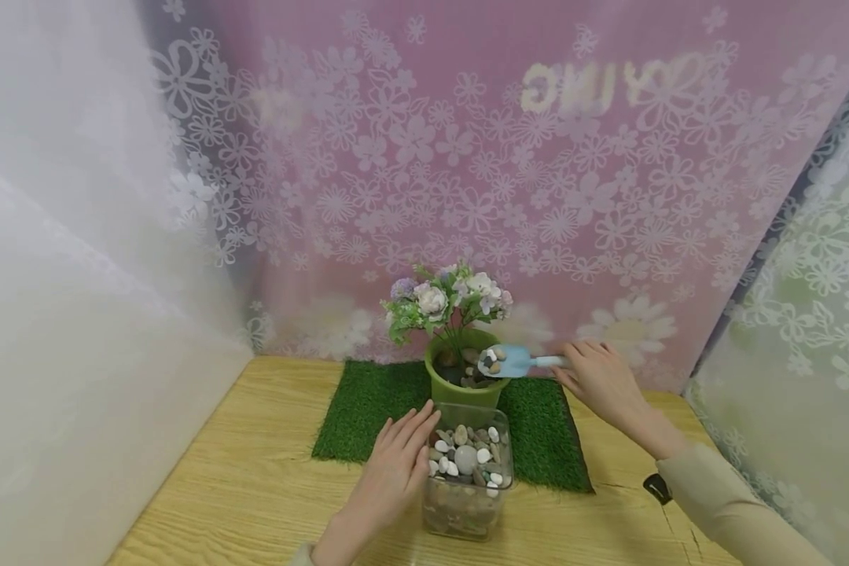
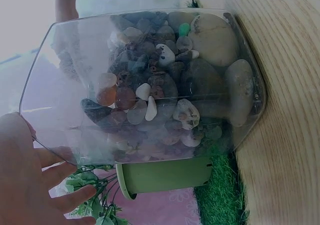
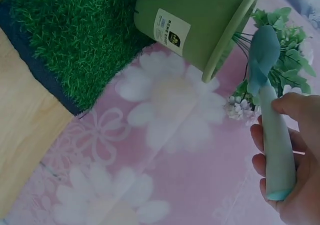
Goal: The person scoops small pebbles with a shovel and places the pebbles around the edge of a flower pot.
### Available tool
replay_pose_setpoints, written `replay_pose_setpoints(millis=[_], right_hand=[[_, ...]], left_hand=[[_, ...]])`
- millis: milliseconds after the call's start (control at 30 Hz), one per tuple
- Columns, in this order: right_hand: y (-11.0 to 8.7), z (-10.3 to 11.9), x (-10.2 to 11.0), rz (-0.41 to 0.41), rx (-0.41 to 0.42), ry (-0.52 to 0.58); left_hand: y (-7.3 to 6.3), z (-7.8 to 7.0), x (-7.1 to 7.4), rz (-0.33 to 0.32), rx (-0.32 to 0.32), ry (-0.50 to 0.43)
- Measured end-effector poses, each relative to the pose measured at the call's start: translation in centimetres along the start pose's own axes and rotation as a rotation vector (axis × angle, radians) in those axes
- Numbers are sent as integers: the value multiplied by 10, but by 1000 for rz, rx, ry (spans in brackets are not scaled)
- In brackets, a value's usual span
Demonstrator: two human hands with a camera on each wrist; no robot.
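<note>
My right hand (image 1: 604,381) grips the pale handle of a light blue trowel (image 1: 515,361). Several white, tan and dark pebbles (image 1: 491,361) lie on its blade, which is over the right side of a green flowerpot (image 1: 461,395). In the pot stand artificial flowers (image 1: 432,301) with dark filling and stones round the stems. In front of it is a clear plastic container (image 1: 460,515) holding many pebbles, white, grey and brown. My left hand (image 1: 395,464) rests with extended fingers against the container's left rim; in the left wrist view its fingers (image 2: 60,174) are spread beside that rim.
The pot stands on a green artificial turf mat (image 1: 548,440) on a wooden table (image 1: 255,464). A pink flower-patterned curtain (image 1: 424,196) hangs close behind, with pale sheets at both sides. A small black object (image 1: 656,488) is near the right sleeve.
</note>
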State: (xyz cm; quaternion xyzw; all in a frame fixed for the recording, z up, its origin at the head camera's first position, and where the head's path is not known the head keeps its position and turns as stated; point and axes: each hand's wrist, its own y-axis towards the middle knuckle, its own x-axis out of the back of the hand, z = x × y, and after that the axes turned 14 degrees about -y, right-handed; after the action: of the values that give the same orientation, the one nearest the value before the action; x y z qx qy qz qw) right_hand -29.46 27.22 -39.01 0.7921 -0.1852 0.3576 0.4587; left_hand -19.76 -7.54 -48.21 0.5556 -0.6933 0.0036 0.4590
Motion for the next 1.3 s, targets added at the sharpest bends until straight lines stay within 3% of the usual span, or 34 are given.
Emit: replay_pose_setpoints(millis=[133,367,800,1100,1300], right_hand=[[11,-1,-7,37,49,-41],[28,-4,-19,-97,177,-171],[43,3,-28,-205,132,-346],[42,8,-36,-253,138,-355],[41,8,-36,-255,134,-357]], left_hand=[[0,0,0,1,-6,2],[-1,1,-1,9,9,13],[-1,1,-1,10,24,6],[-1,1,-2,-13,0,2],[-1,1,-2,-5,26,-5]])
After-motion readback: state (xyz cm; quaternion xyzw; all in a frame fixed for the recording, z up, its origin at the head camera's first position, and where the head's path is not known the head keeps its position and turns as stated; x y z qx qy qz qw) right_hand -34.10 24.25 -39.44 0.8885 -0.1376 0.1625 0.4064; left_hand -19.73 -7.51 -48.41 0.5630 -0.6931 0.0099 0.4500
